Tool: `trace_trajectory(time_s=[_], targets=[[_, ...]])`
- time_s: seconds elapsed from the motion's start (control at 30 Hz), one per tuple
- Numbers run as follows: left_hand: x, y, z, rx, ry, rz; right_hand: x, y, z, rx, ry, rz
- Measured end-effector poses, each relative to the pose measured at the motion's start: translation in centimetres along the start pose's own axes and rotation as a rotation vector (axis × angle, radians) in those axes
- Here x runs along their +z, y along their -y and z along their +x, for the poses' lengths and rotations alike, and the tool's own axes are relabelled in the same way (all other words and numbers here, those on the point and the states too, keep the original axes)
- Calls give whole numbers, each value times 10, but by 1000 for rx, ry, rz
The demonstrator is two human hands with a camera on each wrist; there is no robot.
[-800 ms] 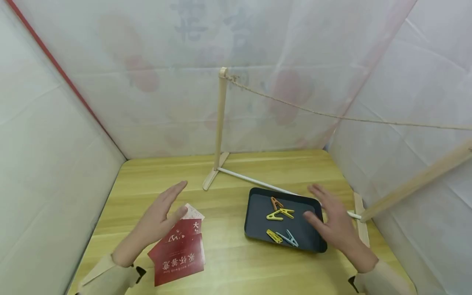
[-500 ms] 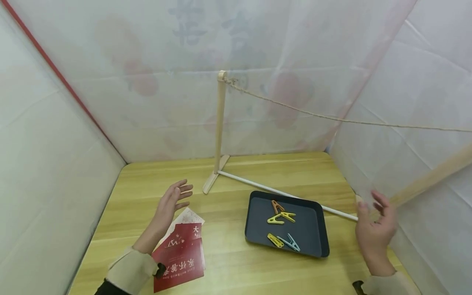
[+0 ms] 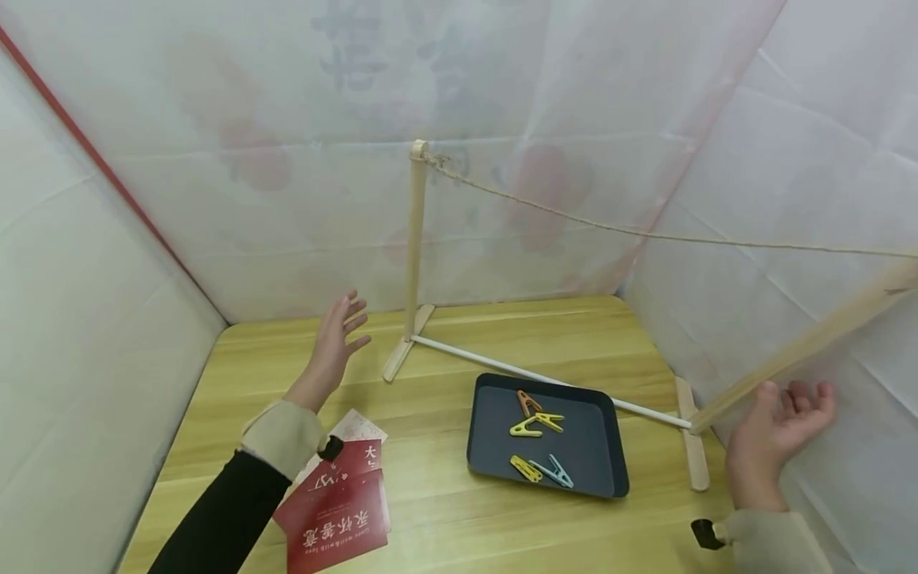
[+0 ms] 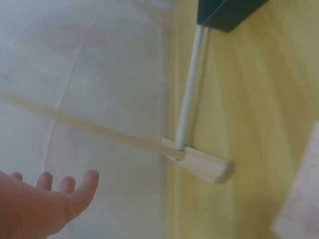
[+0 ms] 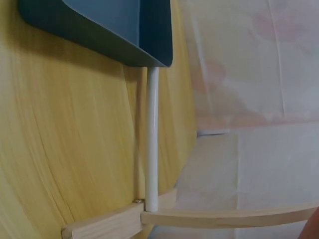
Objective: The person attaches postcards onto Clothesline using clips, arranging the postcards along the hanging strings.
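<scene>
My left hand [image 3: 331, 344], fingers apart and holding nothing, is raised left of the rack's left wooden post [image 3: 416, 239]. In the left wrist view, its loosely bent fingers [image 4: 85, 191] show below that post. On the right, my right hand [image 3: 778, 438] is palm up with loosely curled fingers, near the rack's right wooden post [image 3: 810, 339]; whether it touches the post I cannot tell. Between the posts runs a twine line [image 3: 617, 228], and a white rod [image 3: 480, 359] joins their feet below. Only a sliver of the right hand shows in the right wrist view.
A dark tray [image 3: 588, 458] by the rod holds several clothespins: an orange one [image 3: 528, 402], yellow ones [image 3: 526, 428] and a light blue one [image 3: 556, 472]. Red printed cards [image 3: 340, 518] overlap on the wooden table [image 3: 430, 518]. Pale sheet walls [image 3: 574, 72] surround the table.
My right hand has moved right from over the tray to beside the right post, turning palm up. The left hand has moved up and away from the cards. Tray and cards stay put.
</scene>
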State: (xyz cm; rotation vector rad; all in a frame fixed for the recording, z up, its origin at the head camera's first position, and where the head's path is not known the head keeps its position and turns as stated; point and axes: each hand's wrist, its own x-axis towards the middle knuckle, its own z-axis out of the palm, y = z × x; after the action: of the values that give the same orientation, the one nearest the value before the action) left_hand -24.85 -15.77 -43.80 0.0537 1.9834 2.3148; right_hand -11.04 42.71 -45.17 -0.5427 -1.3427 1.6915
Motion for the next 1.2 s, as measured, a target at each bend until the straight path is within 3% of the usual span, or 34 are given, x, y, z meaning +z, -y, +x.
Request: trace_trajectory(time_s=[0.1,0.23,0.47,0.6,0.77,0.9,1.2], targets=[[8,-10,18,6,18,63,-1,-5,7,32,13,52],[15,-24,42,26,47,152,3,-10,11,69,52,24],[26,-39,72,-21,52,103,14,-15,12,74,136,22],[35,-37,83,-36,115,139,18,-17,15,82,122,35],[39,-30,88,-34,212,230,25,-27,20,74,102,0],[35,-27,85,-11,247,291,36,-29,17,65,150,-31],[20,-23,77,85,147,369,64,-28,13,113,280,-200]])
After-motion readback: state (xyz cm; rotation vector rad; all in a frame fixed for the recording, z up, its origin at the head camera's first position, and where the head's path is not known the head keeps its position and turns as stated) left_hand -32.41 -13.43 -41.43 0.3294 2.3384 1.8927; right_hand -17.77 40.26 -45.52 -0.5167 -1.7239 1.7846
